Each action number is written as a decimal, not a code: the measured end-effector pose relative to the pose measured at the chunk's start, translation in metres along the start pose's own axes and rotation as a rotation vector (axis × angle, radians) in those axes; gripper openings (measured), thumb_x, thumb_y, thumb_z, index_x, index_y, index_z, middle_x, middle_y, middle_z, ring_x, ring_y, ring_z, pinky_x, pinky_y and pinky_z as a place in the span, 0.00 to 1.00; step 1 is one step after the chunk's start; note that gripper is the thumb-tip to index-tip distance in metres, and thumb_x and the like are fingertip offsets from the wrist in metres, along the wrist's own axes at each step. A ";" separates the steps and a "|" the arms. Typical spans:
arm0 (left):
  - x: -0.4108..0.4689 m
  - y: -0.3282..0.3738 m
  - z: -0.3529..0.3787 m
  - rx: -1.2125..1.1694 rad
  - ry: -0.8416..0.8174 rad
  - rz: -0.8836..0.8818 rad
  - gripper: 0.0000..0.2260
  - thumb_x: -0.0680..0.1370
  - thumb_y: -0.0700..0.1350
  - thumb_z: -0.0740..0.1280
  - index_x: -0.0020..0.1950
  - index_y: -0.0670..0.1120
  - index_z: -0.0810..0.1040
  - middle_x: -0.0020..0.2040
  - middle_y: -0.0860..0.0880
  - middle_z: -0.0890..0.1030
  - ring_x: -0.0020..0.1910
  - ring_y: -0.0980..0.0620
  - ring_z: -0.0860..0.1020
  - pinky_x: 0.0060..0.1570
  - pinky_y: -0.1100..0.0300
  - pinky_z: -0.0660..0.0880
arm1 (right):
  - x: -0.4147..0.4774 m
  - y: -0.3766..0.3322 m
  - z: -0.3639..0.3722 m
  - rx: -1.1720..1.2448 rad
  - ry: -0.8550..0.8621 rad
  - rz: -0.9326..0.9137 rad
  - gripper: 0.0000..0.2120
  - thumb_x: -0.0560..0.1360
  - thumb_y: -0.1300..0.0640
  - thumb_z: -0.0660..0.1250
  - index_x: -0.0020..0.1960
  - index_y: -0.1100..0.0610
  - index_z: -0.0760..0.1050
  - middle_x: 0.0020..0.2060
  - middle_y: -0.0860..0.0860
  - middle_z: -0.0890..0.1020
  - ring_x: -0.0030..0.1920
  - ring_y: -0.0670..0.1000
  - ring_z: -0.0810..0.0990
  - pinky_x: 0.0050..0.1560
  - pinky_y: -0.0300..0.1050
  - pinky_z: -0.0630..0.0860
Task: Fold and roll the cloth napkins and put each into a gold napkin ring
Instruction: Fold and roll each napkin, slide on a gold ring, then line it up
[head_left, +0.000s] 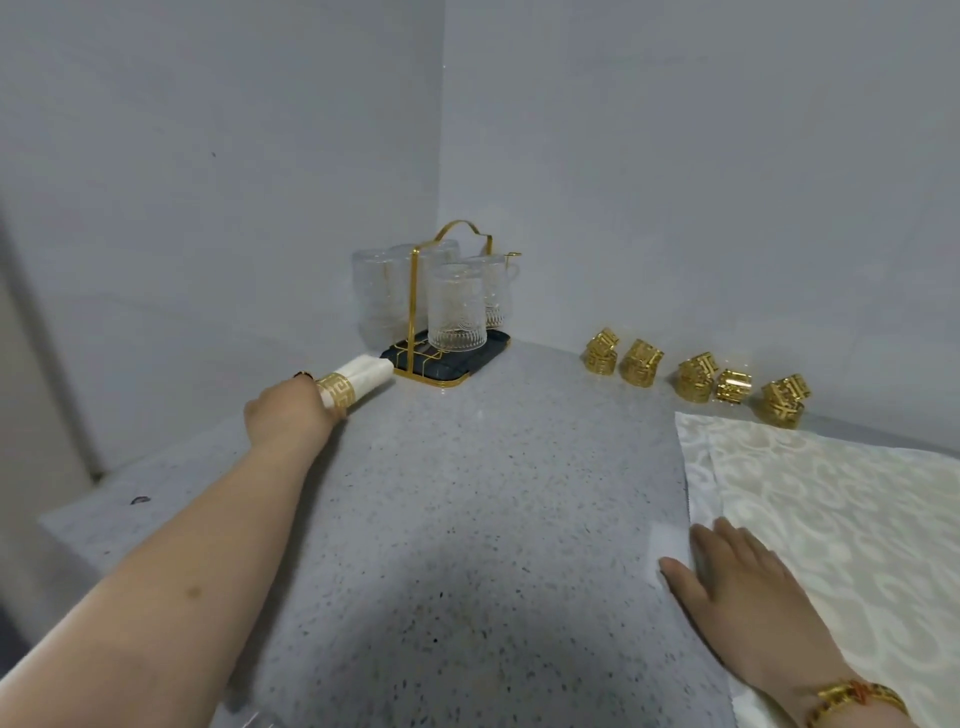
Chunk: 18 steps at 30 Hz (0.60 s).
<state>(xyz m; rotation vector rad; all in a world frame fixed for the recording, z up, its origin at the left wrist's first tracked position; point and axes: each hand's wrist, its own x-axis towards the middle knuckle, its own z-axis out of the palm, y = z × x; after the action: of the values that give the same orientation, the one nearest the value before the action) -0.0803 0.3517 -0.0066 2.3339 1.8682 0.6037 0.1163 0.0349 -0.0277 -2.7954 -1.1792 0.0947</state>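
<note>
Holding ringed napkin (370, 375) near tray (493, 347) edge

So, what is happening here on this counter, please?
A person is preparing napkins on a grey speckled counter. The left hand holds a rolled white cloth napkin, already inside a gold patterned napkin ring, out near a gold wire rack of clear drinking glasses in the corner. The right hand lies flat on the left edge of a cream patterned cloth napkin that is spread open, not yet folded. More loose gold napkin rings wait in a row along the wall, some stacked.
</note>
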 end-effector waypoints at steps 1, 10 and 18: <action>0.004 -0.002 0.000 0.003 -0.008 -0.018 0.14 0.75 0.50 0.65 0.56 0.43 0.73 0.53 0.42 0.78 0.53 0.42 0.75 0.47 0.58 0.65 | 0.003 -0.001 0.000 0.002 -0.002 -0.001 0.29 0.78 0.40 0.43 0.74 0.52 0.47 0.75 0.52 0.48 0.75 0.52 0.47 0.73 0.44 0.47; 0.032 -0.012 0.012 -0.018 0.046 -0.097 0.18 0.74 0.52 0.67 0.59 0.44 0.74 0.54 0.42 0.78 0.55 0.42 0.75 0.50 0.57 0.68 | 0.015 -0.004 0.003 -0.041 -0.018 0.037 0.29 0.77 0.38 0.43 0.74 0.50 0.44 0.75 0.50 0.45 0.75 0.51 0.45 0.74 0.44 0.46; 0.053 -0.012 0.028 0.185 0.147 0.038 0.19 0.76 0.51 0.64 0.63 0.41 0.72 0.59 0.40 0.74 0.60 0.41 0.70 0.57 0.55 0.65 | 0.018 -0.007 0.000 -0.084 -0.013 0.049 0.29 0.77 0.37 0.40 0.73 0.48 0.40 0.75 0.49 0.43 0.75 0.50 0.44 0.73 0.43 0.46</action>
<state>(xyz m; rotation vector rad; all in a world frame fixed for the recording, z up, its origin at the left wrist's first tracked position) -0.0717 0.4097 -0.0232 2.5078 2.0274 0.6491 0.1234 0.0524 -0.0269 -2.9014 -1.1440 0.0695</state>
